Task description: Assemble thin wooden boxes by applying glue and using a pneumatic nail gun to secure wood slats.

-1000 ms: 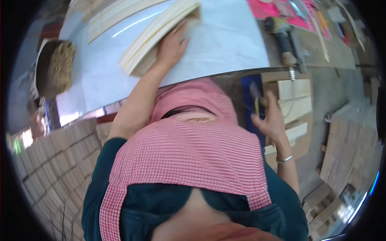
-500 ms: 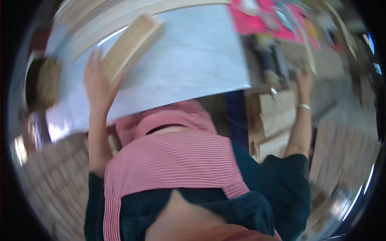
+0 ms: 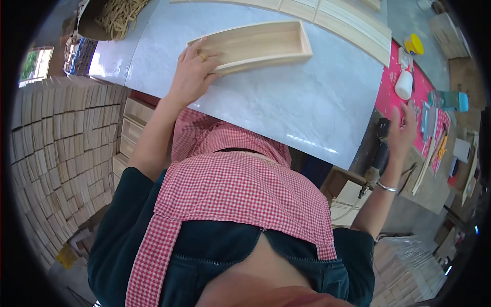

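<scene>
A shallow, open-topped wooden box (image 3: pixel 266 43), long and pale, lies on the grey marbled tabletop (image 3: pixel 286 97). My left hand (image 3: pixel 197 71) grips its left end, fingers over the rim and thumb along the near side. To the right, past the tabletop's edge, my right hand (image 3: pixel 401 130) is raised with thumb and fingers apart and nothing visible in it. Close beside that hand are a dark tool with a metal hose fitting (image 3: pixel 376 163) and a white bottle (image 3: pixel 404 84) on a pink sheet (image 3: pixel 387 84).
Pale wooden strips (image 3: pixel 353 28) line the table's far side. A bin of wood shavings (image 3: pixel 120 18) stands far left, above stacked wooden pieces (image 3: pixel 66 148). At right are a teal-lidded jar (image 3: pixel 447 101), a yellow-lidded tub (image 3: pixel 414 44) and thin sticks (image 3: pixel 424 166).
The view has swung round and become sharper. My left hand stays at the box's end, and the box now lies more crosswise in view. My right hand appears nearer the white bottle.
</scene>
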The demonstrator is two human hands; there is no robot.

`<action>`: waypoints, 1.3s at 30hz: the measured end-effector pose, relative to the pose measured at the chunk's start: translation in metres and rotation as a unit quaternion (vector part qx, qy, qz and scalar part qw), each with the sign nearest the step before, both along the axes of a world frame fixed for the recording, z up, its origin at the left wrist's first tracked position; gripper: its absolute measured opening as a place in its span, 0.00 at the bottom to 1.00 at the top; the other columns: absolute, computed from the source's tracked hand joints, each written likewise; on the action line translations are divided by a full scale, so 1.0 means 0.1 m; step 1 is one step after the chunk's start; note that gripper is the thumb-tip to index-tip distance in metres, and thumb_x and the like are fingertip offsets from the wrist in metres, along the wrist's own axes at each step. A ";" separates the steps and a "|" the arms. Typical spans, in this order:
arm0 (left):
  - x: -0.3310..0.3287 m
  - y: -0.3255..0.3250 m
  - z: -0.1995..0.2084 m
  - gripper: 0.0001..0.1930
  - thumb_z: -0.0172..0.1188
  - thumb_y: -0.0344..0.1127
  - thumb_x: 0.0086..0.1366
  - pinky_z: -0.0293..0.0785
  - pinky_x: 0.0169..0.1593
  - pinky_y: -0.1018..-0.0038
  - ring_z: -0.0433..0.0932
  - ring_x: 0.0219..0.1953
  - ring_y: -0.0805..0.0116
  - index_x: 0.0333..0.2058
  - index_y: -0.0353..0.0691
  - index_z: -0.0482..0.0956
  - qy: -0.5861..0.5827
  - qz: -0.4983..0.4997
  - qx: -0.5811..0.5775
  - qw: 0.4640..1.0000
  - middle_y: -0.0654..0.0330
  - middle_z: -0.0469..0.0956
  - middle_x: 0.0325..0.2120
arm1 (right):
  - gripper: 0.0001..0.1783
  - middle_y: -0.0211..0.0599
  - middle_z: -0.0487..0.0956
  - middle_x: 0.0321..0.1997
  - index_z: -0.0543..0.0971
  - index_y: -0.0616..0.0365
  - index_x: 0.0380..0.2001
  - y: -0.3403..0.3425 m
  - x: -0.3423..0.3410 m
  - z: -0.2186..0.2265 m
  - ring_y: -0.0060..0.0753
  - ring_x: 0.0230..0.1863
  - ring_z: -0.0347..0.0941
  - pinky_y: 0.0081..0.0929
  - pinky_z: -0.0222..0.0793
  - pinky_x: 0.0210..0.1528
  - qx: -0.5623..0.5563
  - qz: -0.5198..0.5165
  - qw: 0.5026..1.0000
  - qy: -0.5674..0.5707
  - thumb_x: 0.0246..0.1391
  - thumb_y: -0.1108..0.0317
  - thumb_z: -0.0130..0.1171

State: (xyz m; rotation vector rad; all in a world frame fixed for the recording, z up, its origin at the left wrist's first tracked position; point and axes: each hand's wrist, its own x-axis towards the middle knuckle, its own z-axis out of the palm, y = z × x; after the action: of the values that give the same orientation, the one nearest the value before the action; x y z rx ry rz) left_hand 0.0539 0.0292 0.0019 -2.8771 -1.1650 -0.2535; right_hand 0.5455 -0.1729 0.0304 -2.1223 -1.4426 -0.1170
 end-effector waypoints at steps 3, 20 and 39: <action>-0.34 0.16 0.10 0.18 0.66 0.36 0.57 0.58 0.69 0.55 0.61 0.70 0.53 0.49 0.49 0.83 -0.003 -0.080 -0.011 0.997 0.64 0.76 0.59 | 0.16 0.40 0.83 0.47 0.81 0.61 0.50 0.50 -0.67 -0.05 0.37 0.45 0.78 0.30 0.73 0.51 -0.013 0.124 0.984 0.130 0.60 0.69 0.63; -0.91 0.91 -0.11 0.15 0.59 0.29 0.66 0.81 0.50 0.62 0.81 0.46 0.50 0.47 0.27 0.74 -0.602 0.337 -0.549 0.472 0.45 0.75 0.43 | 0.54 0.58 0.70 0.64 0.67 0.67 0.63 1.78 -3.25 -0.19 0.59 0.61 0.69 0.53 0.66 0.59 -0.013 0.318 0.945 -0.075 0.45 0.34 0.69; -0.83 1.07 -0.40 0.18 0.51 0.18 0.59 0.79 0.38 0.70 0.75 0.32 0.62 0.50 0.30 0.70 -0.704 0.299 -0.588 0.263 0.50 0.72 0.33 | 0.62 0.60 0.68 0.63 0.57 0.71 0.67 2.05 -3.69 -0.28 0.60 0.60 0.69 0.52 0.67 0.57 -0.141 0.266 0.951 -0.071 0.44 0.35 0.70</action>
State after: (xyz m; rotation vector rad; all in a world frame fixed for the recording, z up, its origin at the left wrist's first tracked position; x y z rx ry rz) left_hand -0.0287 0.1366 -0.0379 0.1764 0.9346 0.9673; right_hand 0.1765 0.0318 0.0024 -1.8808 -2.1762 0.1563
